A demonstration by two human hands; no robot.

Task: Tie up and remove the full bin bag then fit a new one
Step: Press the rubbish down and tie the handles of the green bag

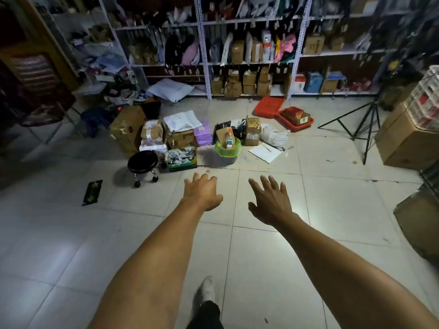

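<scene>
Two empty hands reach for the bin

The left hand point(202, 192) and right hand point(269, 201) are spread wide, holding nothing. One bin point(227, 156) with one green bag point(228, 148) stands at 12 o'clock, well apart. One bottle point(229, 138) and one cardboard piece point(223, 134) stick out; they might tumble out when the bag is tied.
</scene>
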